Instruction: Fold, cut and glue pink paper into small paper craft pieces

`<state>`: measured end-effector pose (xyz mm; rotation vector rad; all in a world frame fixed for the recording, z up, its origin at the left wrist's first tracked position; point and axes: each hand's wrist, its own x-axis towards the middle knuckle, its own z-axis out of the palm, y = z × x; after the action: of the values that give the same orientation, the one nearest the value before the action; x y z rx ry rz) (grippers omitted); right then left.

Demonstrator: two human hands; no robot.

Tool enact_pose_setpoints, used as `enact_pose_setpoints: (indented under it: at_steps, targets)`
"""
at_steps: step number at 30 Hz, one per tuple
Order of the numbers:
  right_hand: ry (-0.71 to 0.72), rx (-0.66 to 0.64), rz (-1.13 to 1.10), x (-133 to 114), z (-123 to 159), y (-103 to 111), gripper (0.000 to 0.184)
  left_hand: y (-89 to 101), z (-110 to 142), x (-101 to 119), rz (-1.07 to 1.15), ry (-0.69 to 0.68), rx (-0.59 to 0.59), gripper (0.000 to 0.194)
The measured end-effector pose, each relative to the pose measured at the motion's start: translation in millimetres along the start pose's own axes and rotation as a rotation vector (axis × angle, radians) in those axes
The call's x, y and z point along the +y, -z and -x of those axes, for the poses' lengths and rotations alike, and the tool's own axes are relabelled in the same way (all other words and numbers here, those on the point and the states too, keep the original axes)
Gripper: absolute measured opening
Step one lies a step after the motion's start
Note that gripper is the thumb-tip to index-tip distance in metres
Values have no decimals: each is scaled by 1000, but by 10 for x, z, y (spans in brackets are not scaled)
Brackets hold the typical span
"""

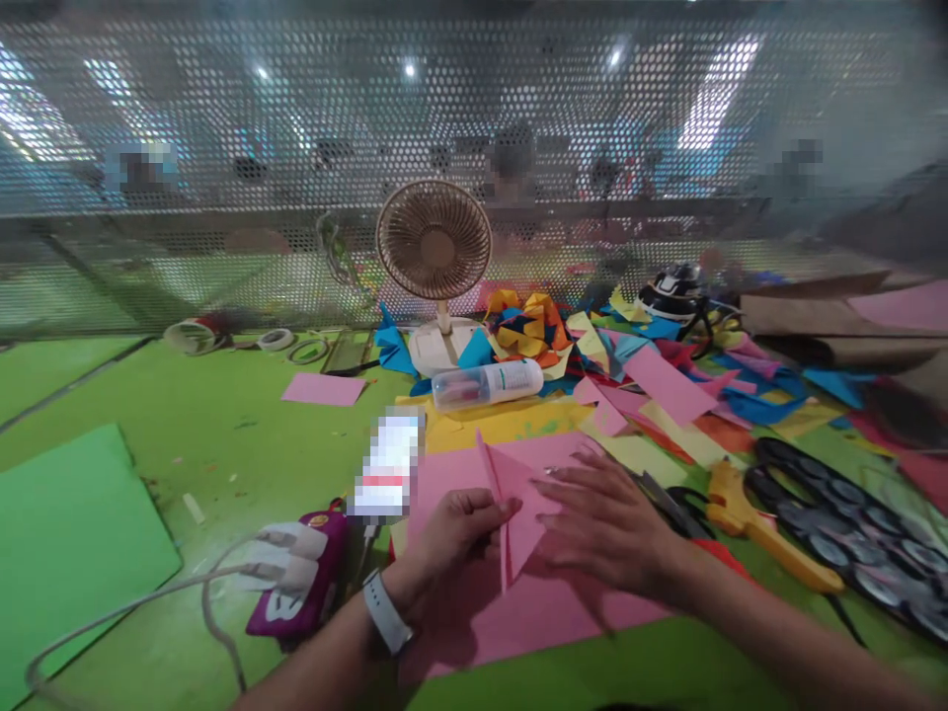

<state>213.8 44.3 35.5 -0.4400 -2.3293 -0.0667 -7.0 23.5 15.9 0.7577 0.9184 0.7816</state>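
Far L of the big pink sheet (548,612), a green sheet (74,553) lies flat on the bench (185,434). Past the pink sheet's far L corner, well off, a few tape rolls (276,340) sit nr the back. Just L of the pink sheet: purple block (326,568) w/ white plugs (296,558) & grey cables; farther back that side, small pink slip (323,388), flat. Phone (389,464), screen lit but blurred, is by the pink sheet's far L corner, cable at its near end. Behind the pink sheet, toward its L, stands a fan (434,240) w/ round brownish grille. L hand (463,523), pale watch (385,612) on wrist, is over the pink sheet's L half, thumb & fingers pinched on folded pink paper (518,543); that paper is over the pink sheet's mid, one folded edge raised. Clear bottle (487,383) lies on its side just behind the pink sheet. R hand (607,513) is over the pink sheet's R half, palm down, fingers spread, tips close to the folded paper; can't tell if touching. Behind the pink sheet, toward its R: heap of coloured paper (667,385). R of the pink sheet: scissors (667,504), partly hidden; then yellow tool (777,548); farthest R, black tray-like item (844,523) w/ round clear discs.
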Motion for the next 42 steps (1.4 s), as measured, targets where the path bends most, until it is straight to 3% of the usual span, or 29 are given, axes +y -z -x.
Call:
enact_pose_setpoints:
  at_steps: [5, 18, 21, 26, 30, 35, 42]
  targets:
    - [103, -159, 75, -212, -24, -29, 23, -75, -6, -114, 78, 10, -5, 33]
    - [145, -78, -98, -171, -19, -89, 15, -131, -4, -143, -125, -79, 7, 37]
    - [40, -37, -154, -201, 7, -155, 15, -130, -6, -188, -179, -96, 5, 37]
    - [-342, 19, -352, -268, 16, -216, 7, -181, 73, -183, -287, -159, -50, 32]
    - [-589, -15, -381, -291, -43, -169, 16, -268, 119, -140, -307, -124, -103, 29]
    - [-690, 37, -388, -271, -93, -150, 19, -296, 186, -98, -310, -95, -167, 34]
    - [-762, 25, -442, -263, -107, -157, 23, -114, 281, -177, -382, -206, -55, 40]
